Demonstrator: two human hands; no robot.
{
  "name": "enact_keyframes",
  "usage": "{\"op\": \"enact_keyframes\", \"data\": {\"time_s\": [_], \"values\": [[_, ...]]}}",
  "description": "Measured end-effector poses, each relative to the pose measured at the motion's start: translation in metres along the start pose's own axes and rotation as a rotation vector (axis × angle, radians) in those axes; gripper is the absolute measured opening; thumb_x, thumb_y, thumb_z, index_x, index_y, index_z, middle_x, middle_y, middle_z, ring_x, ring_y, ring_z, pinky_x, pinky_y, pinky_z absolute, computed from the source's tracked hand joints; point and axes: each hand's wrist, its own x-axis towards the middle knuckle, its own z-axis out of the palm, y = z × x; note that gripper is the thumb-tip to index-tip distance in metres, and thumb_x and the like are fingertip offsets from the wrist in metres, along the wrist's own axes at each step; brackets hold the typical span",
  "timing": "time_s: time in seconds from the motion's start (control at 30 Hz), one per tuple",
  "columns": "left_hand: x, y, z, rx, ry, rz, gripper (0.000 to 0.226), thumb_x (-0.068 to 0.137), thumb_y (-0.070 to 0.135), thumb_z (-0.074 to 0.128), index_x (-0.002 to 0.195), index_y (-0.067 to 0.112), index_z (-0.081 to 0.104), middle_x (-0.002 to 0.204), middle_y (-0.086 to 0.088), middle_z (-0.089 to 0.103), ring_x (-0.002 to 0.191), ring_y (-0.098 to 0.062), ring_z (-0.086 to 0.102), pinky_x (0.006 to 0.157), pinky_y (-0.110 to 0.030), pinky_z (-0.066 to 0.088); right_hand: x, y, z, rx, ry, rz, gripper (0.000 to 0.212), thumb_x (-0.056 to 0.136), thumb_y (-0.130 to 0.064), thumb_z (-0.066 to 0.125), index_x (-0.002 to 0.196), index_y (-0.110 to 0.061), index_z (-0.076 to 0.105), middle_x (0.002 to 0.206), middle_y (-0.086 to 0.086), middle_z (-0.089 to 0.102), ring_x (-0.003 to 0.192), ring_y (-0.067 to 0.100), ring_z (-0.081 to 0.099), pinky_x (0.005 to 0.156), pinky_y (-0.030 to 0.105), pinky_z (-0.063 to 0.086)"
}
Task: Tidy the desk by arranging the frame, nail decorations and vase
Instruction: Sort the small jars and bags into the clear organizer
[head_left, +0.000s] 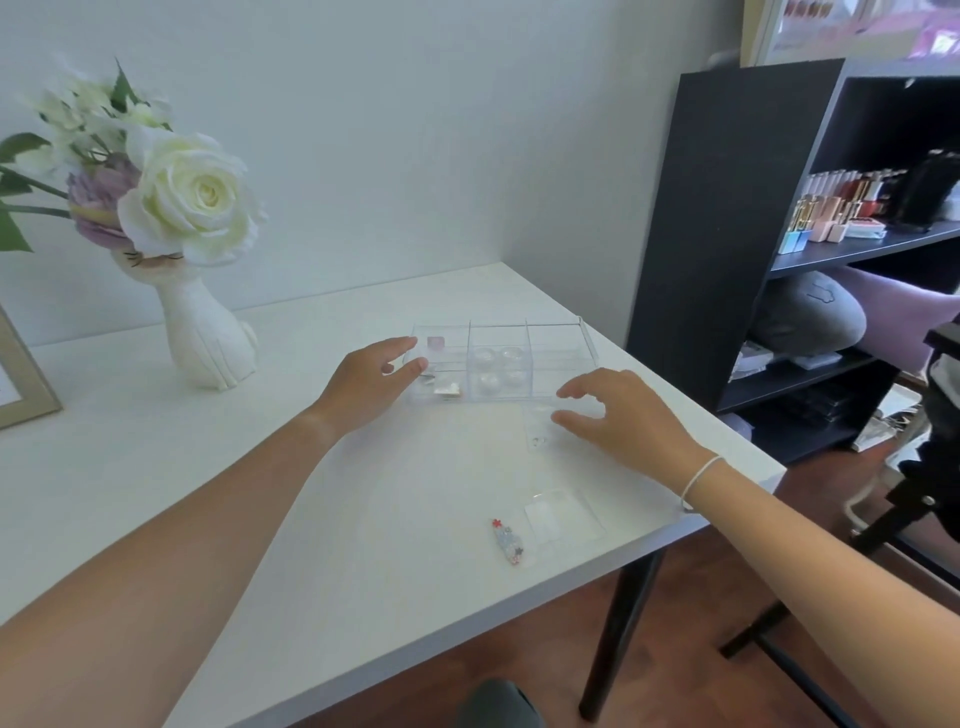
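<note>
A clear three-compartment organizer box (556, 343) lies on the white desk (260, 493), holding small round jars and nail pieces. My left hand (371, 382) is at its left end, fingers spread, touching or nearly touching the wall. My right hand (618, 410) hovers at the front right corner, fingers curled apart, empty. A decorated nail strip (509, 540) lies near the front edge beside a small clear lid (563, 514). The white hand-shaped vase (208, 338) with roses stands at the back left. A frame's corner (26, 379) shows at the far left.
A flat clear sheet with a tiny gem (537, 441) lies in front of the organizer. A black shelf unit (727, 208) with polish bottles stands to the right of the desk. The desk's right edge runs close to my right wrist.
</note>
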Motion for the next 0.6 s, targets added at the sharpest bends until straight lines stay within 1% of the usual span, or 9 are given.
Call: {"op": "enact_keyframes", "data": {"time_s": [0.07,0.13,0.23,0.33,0.4,0.47,0.6], "values": [[0.0,-0.001,0.001,-0.002,0.003,-0.002,0.045,0.089,0.04,0.054,0.131,0.024,0.051,0.138,0.009,0.05,0.104,-0.017,0.056,0.087,-0.022,0.036,-0.001,-0.004,0.003,-0.064,-0.082,0.026,0.036,0.081,-0.046,0.06,0.112,-0.027,0.06,0.119,-0.004,0.06,0.11,0.02,0.05,0.096,0.032,0.038],[-0.001,0.0,0.001,0.001,0.004,-0.007,0.045,0.09,0.04,0.054,0.132,0.024,0.051,0.139,0.008,0.05,0.103,-0.016,0.056,0.087,-0.022,0.035,0.0,-0.009,0.007,-0.082,-0.147,0.063,0.043,0.081,-0.049,0.059,0.118,-0.028,0.056,0.125,-0.003,0.056,0.117,0.022,0.045,0.099,0.033,0.034],[-0.002,0.002,0.001,0.012,0.007,-0.01,0.046,0.09,0.04,0.054,0.132,0.023,0.05,0.139,0.009,0.049,0.099,-0.015,0.055,0.087,-0.022,0.035,0.004,-0.014,0.007,-0.099,-0.23,0.089,0.051,0.081,-0.051,0.057,0.126,-0.028,0.049,0.13,-0.003,0.051,0.12,0.023,0.041,0.097,0.033,0.03],[-0.003,0.005,0.0,0.022,0.01,-0.015,0.046,0.09,0.039,0.054,0.132,0.022,0.05,0.14,0.008,0.049,0.098,-0.014,0.055,0.087,-0.021,0.035,0.01,-0.017,0.002,-0.167,-0.358,0.085,0.059,0.082,-0.053,0.056,0.133,-0.029,0.042,0.133,-0.002,0.046,0.121,0.025,0.039,0.093,0.033,0.028],[-0.004,0.006,0.0,0.025,0.008,-0.019,0.047,0.09,0.039,0.054,0.132,0.021,0.05,0.14,0.008,0.049,0.099,-0.014,0.056,0.087,-0.021,0.035,0.012,-0.019,-0.001,-0.17,-0.434,0.079,0.059,0.082,-0.052,0.056,0.134,-0.029,0.041,0.132,-0.002,0.044,0.12,0.025,0.038,0.09,0.032,0.026],[-0.005,0.007,-0.001,0.024,0.008,-0.023,0.046,0.09,0.039,0.054,0.132,0.021,0.05,0.14,0.007,0.049,0.1,-0.014,0.056,0.086,-0.02,0.035,0.012,-0.021,-0.002,-0.185,-0.486,0.07,0.057,0.082,-0.052,0.056,0.132,-0.029,0.043,0.131,-0.001,0.042,0.119,0.025,0.037,0.09,0.032,0.025],[-0.005,0.009,-0.001,0.037,0.006,-0.023,0.046,0.09,0.039,0.053,0.132,0.021,0.051,0.14,0.006,0.049,0.1,-0.014,0.056,0.087,-0.021,0.036,0.014,-0.025,-0.006,-0.21,-0.524,0.07,0.054,0.081,-0.051,0.058,0.128,-0.029,0.045,0.129,0.001,0.043,0.117,0.024,0.038,0.093,0.033,0.027]]}}
